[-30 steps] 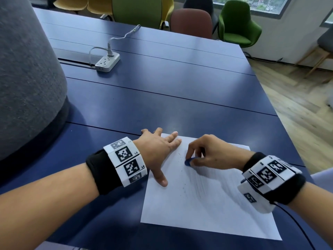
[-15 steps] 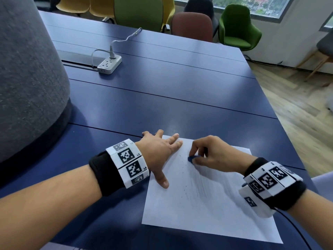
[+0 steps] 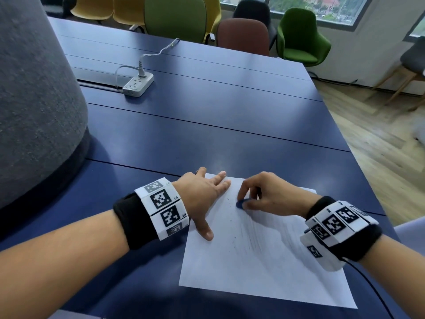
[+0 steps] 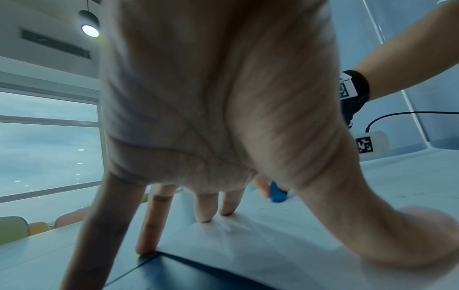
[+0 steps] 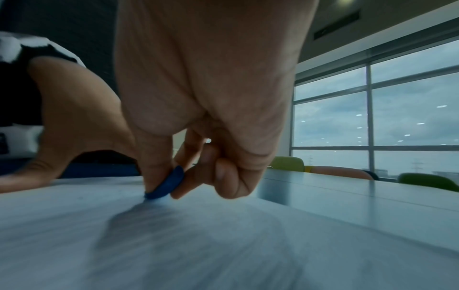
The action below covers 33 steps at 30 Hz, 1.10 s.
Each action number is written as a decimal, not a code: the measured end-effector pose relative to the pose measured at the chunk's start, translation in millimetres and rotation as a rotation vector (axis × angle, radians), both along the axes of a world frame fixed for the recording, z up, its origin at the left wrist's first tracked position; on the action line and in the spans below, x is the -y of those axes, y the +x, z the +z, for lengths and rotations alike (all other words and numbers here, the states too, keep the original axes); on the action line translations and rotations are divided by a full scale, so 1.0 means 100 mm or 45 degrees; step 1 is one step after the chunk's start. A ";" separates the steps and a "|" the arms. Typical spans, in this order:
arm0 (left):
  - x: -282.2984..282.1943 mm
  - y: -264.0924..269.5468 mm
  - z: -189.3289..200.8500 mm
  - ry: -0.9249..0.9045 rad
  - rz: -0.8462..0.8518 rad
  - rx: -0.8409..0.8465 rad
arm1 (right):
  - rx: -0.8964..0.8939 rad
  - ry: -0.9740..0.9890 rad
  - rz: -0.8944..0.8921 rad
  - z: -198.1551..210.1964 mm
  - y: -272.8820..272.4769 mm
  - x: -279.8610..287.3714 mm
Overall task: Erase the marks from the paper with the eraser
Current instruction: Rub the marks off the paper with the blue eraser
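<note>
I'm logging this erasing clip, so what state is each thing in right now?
Paper: flat on the table, faint pencil marks left on it.
Eraser: blue, pinched on edge, rim touching the paper.
Right hand: pinches the eraser between thumb and fingers.
Left hand: spread flat, pressing the paper's left edge.
Power strip: on the table, one cable plugged in.

Soft window daylight; blurred, edge-warped wrist views.
</note>
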<state>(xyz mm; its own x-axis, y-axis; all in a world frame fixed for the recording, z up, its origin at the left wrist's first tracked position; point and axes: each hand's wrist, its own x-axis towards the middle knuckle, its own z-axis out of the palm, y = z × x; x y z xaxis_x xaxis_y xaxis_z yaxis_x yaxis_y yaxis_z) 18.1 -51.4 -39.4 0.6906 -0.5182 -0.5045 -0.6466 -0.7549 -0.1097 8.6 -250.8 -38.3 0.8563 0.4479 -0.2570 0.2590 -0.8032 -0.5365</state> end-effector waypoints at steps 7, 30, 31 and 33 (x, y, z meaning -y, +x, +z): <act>-0.01 0.00 -0.03 -0.003 0.000 0.013 | -0.193 0.021 0.144 0.01 -0.21 -0.02; 0.01 -0.01 0.01 0.072 0.001 0.009 | -0.059 0.114 -0.023 -0.02 -0.27 0.01; 0.01 -0.01 0.01 0.073 0.003 0.007 | -0.070 0.126 -0.010 -0.03 -0.29 0.02; 0.01 -0.01 0.01 0.077 0.002 0.003 | -0.179 0.085 0.124 -0.01 -0.39 0.00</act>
